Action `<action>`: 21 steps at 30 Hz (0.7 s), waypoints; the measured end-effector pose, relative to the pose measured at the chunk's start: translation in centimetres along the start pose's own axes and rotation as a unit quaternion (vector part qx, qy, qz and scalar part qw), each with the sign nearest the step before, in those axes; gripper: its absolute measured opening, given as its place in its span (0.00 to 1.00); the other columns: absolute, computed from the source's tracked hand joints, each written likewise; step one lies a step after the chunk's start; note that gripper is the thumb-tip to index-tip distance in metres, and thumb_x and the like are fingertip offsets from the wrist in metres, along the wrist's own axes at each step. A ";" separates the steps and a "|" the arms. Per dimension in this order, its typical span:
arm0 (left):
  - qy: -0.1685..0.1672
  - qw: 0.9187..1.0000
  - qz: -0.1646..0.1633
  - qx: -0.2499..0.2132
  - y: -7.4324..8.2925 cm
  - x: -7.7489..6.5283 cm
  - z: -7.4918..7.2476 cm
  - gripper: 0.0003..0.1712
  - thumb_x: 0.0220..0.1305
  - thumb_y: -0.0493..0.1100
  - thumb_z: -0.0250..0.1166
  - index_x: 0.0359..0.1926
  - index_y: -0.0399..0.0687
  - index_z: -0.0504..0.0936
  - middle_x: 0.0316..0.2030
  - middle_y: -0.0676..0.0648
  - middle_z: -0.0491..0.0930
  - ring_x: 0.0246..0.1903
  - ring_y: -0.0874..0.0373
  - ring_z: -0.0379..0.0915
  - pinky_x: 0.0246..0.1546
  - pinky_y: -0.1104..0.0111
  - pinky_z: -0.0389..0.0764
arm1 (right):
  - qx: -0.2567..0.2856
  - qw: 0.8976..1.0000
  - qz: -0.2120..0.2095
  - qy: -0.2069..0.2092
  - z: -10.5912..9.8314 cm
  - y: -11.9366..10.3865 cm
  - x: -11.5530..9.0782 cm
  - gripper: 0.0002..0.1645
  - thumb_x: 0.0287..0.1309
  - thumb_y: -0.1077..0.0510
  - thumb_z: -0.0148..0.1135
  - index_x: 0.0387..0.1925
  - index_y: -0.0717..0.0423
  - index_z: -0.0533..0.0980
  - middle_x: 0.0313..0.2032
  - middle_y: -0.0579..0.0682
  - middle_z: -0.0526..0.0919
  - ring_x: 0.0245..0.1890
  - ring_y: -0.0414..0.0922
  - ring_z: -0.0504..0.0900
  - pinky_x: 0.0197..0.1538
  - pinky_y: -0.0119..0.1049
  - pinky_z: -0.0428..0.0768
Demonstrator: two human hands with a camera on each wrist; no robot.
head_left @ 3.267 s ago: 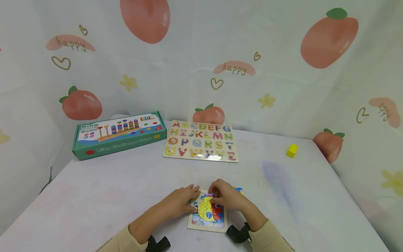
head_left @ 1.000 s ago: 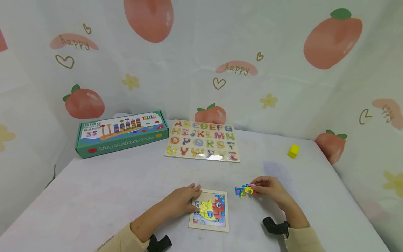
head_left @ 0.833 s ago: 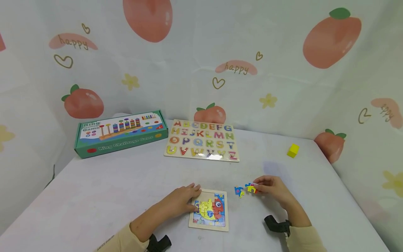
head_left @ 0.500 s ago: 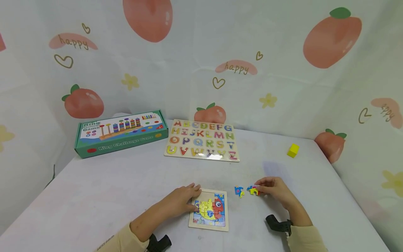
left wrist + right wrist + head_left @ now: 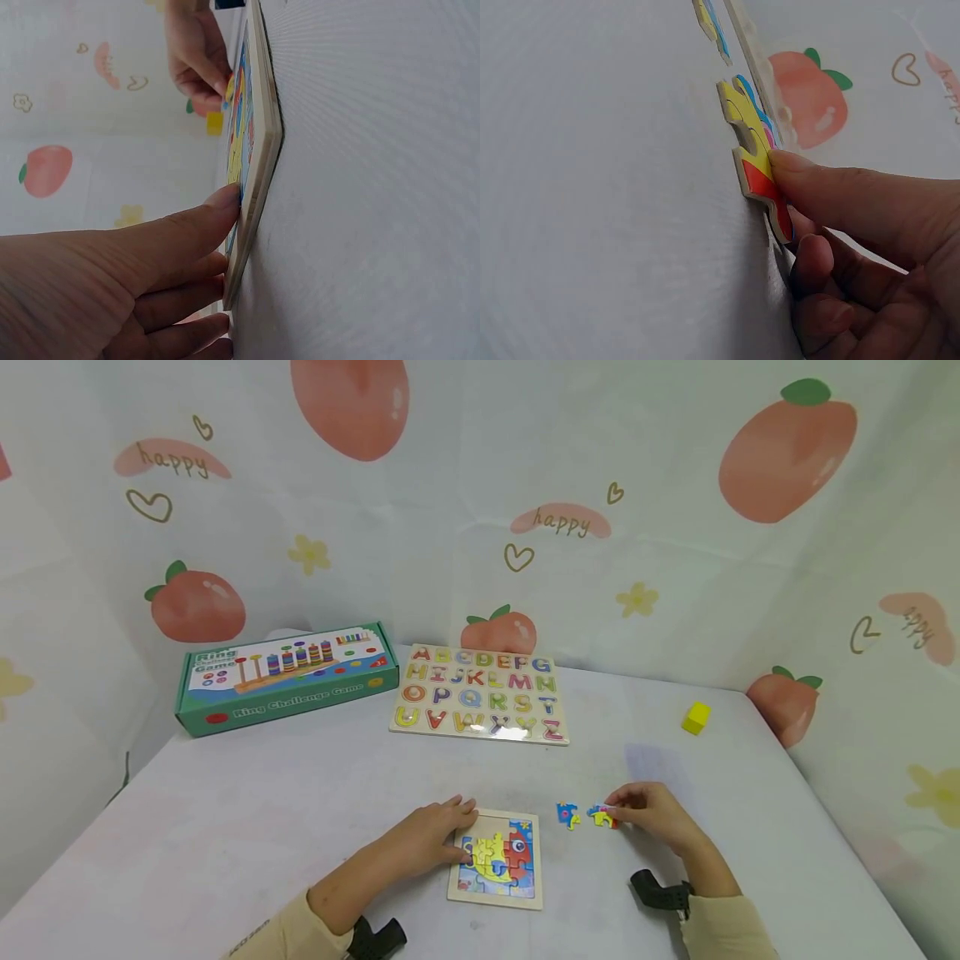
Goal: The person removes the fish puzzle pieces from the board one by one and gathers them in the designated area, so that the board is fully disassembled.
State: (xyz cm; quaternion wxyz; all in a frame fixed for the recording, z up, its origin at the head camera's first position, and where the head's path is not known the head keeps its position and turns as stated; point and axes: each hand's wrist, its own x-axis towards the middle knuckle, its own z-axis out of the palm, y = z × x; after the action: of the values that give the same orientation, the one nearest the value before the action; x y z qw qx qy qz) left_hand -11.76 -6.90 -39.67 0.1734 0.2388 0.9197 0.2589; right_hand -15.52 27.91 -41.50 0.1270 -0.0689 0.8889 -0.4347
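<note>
Right of the puzzle board [image 5: 495,902] the relaxed left hand [image 5: 430,837] touches, the right hand [image 5: 654,812] pinches a likely light, stiff puzzle section [image 5: 757,156], best edge-held.

Fish puzzle [image 5: 497,862], partly filled, yellow-red piece [image 5: 756,159] pinched

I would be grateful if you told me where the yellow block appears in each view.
Head: the yellow block is at the right, above the right hand in the picture.
Left wrist: the yellow block is above and slightly left of centre, just below the right hand.
Right wrist: not in it.
Shared landmark: the right hand, in all three.
</note>
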 end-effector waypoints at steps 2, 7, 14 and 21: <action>0.000 1.000 0.001 -0.002 0.0 0.0 0.0 0.35 0.53 0.48 0.69 0.61 0.42 0.71 0.66 0.45 0.66 0.69 0.46 0.55 0.64 0.47 0.62 | -0.005 1.000 -0.007 0.001 0.1 0.0 0.1 0.12 0.54 0.61 0.64 0.37 0.67 0.78 0.26 0.50 0.80 0.24 0.37 0.70 0.25 0.26 0.69; 0.001 1.000 0.002 -0.005 0.0 -0.1 0.0 0.35 0.52 0.47 0.69 0.61 0.42 0.72 0.65 0.45 0.66 0.68 0.46 0.55 0.64 0.46 0.61 | -0.016 1.000 -0.006 0.011 0.4 -0.3 0.1 0.10 0.54 0.61 0.64 0.36 0.66 0.79 0.26 0.50 0.78 0.25 0.38 0.70 0.25 0.26 0.69; -0.001 1.000 -0.001 -0.008 -0.1 0.0 0.0 0.35 0.53 0.48 0.69 0.62 0.42 0.71 0.66 0.46 0.66 0.69 0.47 0.54 0.65 0.46 0.60 | -0.019 1.000 -0.004 0.025 0.7 -0.4 0.3 0.13 0.53 0.60 0.65 0.37 0.66 0.77 0.27 0.50 0.77 0.27 0.39 0.69 0.26 0.26 0.69; -0.003 1.000 -0.005 -0.005 -0.3 0.0 0.1 0.35 0.53 0.49 0.68 0.62 0.43 0.71 0.66 0.46 0.65 0.69 0.47 0.53 0.65 0.46 0.59 | -0.019 0.999 0.017 0.041 0.5 -0.5 0.4 0.17 0.53 0.55 0.67 0.41 0.63 0.77 0.31 0.50 0.78 0.31 0.41 0.72 0.28 0.27 0.71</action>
State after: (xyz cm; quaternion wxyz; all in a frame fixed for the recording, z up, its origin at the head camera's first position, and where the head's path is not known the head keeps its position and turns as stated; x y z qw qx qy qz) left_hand -11.81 -7.02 -39.94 0.1784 0.2344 0.9191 0.2617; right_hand -15.77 27.14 -41.47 0.0964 -0.0385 0.9024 -0.4182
